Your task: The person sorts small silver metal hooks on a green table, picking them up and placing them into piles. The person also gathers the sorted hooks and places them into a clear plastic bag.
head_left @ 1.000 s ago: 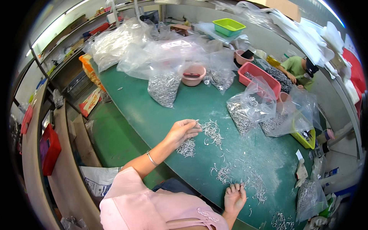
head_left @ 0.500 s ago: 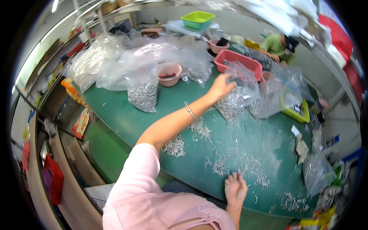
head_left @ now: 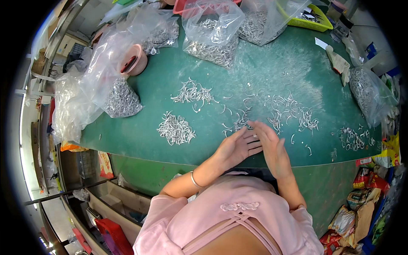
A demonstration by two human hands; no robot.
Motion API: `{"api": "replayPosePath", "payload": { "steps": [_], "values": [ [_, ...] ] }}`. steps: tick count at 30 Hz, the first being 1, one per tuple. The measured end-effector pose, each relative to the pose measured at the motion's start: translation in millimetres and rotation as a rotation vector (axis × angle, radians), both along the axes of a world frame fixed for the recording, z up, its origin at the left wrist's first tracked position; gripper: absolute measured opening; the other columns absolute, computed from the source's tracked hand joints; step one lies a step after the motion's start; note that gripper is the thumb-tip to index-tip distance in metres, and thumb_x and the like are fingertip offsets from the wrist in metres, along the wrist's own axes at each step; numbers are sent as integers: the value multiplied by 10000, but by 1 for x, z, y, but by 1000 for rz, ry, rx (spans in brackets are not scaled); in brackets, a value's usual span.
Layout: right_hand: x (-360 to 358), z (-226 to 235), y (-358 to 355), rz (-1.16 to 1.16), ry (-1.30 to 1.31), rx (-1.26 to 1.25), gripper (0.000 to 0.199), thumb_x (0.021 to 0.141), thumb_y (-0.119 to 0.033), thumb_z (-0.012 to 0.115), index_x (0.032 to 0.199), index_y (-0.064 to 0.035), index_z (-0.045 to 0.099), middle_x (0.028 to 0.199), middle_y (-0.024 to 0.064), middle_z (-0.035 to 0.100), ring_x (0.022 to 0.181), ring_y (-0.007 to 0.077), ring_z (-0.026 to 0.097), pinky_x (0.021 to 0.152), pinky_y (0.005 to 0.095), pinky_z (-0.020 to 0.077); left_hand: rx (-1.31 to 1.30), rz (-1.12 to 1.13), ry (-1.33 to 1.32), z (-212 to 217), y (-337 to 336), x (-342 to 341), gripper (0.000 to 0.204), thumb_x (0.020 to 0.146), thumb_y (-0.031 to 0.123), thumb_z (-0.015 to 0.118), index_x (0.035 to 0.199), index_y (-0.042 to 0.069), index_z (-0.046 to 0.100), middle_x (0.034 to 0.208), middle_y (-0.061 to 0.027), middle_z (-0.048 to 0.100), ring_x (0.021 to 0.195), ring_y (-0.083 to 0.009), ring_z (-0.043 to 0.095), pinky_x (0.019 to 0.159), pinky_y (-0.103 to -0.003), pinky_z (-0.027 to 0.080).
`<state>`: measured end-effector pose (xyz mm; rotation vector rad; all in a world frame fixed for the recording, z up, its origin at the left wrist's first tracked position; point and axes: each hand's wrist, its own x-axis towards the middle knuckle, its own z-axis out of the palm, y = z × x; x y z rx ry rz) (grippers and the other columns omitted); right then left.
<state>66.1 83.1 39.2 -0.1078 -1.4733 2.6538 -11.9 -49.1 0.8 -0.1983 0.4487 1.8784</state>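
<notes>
Both hands flat and open, left hand (head_left: 239, 146) touching right hand (head_left: 272, 146) at the green desk (head_left: 272, 72) edge; loose metal hooks (head_left: 293, 112) just beyond the fingers; two hook piles (head_left: 176, 128) off to the left; clear bags of hooks (head_left: 212, 40) crowd the far side.

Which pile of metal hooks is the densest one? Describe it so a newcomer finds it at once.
On the green table, look just left of the person's left hand. The compact heap of silver hooks lies near the front edge; unlike the scattered piles around it, it is tight and bagless.

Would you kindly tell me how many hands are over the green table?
2: the left hand and the right hand, side by side at the near edge of the green table, beside loose small metal hooks. None seems hidden.
</notes>
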Motion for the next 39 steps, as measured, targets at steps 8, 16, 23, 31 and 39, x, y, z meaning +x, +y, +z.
{"api": "replayPosePath", "payload": {
  "steps": [8,16,23,31,39],
  "values": [
    [2,-14,39,-255,-135,1001,456,822,-95,645,1257,-28,522,1229,173,544,1166,318,491,1028,382,339,-281,191,238,8,-26,-6,319,931,41,444,1227,-71,485,1243,-205,544,1149,-288,543,992,-393,441],
    [-34,-45,-17,29,223,1607,382,741,-156,708,1100,-74,605,1237,113,516,1184,318,467,974,461,369,-540,553,411,-1,-61,-3,280,905,-23,457,1177,-39,522,1121,-154,606,1014,-218,595,865,-319,488],
    [-20,-52,39,-149,21,1607,291,746,-48,653,1033,-69,605,1163,124,522,1165,328,466,947,460,373,-522,514,421,-8,-76,-6,248,956,46,433,1178,-30,514,995,-120,628,760,-120,554,648,-238,455],
    [-86,-44,-26,90,336,1612,382,772,-117,671,1140,-91,570,1273,121,482,1247,353,389,1026,490,322,-537,550,371,-8,-66,-7,255,955,76,459,1179,-35,506,938,-117,611,709,-114,515,629,-244,441],
    [-55,-50,46,-83,-48,1792,318,776,-84,659,1083,-35,589,1217,139,515,1157,322,479,976,432,384,-564,515,408,-12,-76,-5,252,943,52,464,1176,-37,506,936,-99,610,722,-110,520,647,-237,431]
  ]
}}
